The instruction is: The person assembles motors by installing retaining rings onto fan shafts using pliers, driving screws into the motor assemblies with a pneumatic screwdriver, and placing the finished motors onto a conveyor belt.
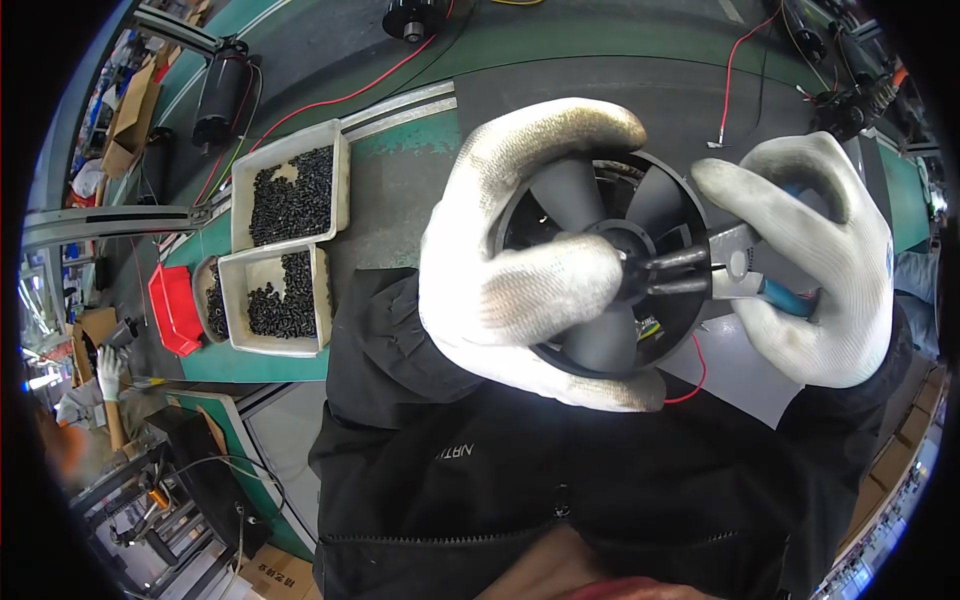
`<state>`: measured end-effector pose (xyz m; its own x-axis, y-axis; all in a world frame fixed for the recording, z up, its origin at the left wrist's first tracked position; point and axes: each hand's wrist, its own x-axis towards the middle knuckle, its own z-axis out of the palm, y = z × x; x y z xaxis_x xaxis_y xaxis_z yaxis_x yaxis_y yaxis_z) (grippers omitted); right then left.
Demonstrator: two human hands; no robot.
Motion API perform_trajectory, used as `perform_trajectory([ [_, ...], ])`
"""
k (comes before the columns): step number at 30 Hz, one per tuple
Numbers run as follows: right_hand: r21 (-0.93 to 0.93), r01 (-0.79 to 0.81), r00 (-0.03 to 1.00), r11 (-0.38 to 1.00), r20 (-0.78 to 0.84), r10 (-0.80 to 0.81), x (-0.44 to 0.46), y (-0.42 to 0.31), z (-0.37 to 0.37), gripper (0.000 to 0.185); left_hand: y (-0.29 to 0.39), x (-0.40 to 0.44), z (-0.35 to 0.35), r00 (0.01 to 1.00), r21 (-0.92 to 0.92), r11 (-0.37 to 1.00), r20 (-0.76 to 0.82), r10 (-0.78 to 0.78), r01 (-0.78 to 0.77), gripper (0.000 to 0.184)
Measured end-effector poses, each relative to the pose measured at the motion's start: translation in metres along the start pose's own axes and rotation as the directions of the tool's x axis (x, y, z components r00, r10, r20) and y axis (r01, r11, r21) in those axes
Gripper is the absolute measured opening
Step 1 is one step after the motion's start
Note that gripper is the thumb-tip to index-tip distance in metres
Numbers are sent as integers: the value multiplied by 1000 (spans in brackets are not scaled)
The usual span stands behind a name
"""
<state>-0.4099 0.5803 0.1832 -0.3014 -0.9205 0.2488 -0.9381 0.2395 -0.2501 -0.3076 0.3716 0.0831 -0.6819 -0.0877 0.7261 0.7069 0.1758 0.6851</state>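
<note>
My left hand point(480, 265), in a white knit glove with dark stains, is wrapped round a black round motor housing with a grey fan point(603, 342) inside its open end. Its thumb lies over the blades near the hub. My right hand point(852, 265), gloved alike, is closed on pliers point(737, 262) with a blue handle. Their jaws reach the fan's hub; whether they clamp anything there I cannot tell. A red wire point(698, 375) hangs from the lower side of the housing.
Two off-white bins point(341, 185) of small black parts stand on the left, with a red tray point(175, 310) beside them. Black cylindrical motors point(220, 98) with wires lie along the green bench. Another person's gloved hand point(109, 372) shows at far left.
</note>
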Motion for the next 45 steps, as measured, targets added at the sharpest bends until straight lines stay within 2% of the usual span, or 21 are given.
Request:
perform_trajectory([
  [3,-101,10,999,995,43,-6,3,-4,-7,51,1,1,-2,1000,-7,1000,8,9,-9,70],
  [11,-104,19,996,994,87,-10,11,-4,-16,53,2,0,3,999,-21,1000,-33,5,-6,71],
  [17,-126,31,998,992,54,-24,10,-5,-13,51,5,7,-4,999,57,998,35,3,-5,62],
  [20,-157,33,997,987,72,-22,11,-7,-15,50,5,8,-4,999,85,996,18,29,-31,63],
  [23,-148,51,996,988,83,-39,13,-7,-19,50,2,4,4,996,39,998,-78,41,-38,65],
  [27,-146,62,996,987,78,-51,13,-7,-19,52,-1,5,4,992,27,997,-103,78,-76,67],
  [33,-136,38,998,990,64,-30,13,-8,-19,54,1,7,-2,996,73,994,-13,86,-85,70],
  [38,-159,59,996,986,78,-47,13,-9,-18,51,-3,4,4,992,19,996,-88,90,-89,74],
  [45,-189,27,993,982,119,-5,13,-15,-20,50,-2,7,2,992,34,995,-75,98,-96,75],
])
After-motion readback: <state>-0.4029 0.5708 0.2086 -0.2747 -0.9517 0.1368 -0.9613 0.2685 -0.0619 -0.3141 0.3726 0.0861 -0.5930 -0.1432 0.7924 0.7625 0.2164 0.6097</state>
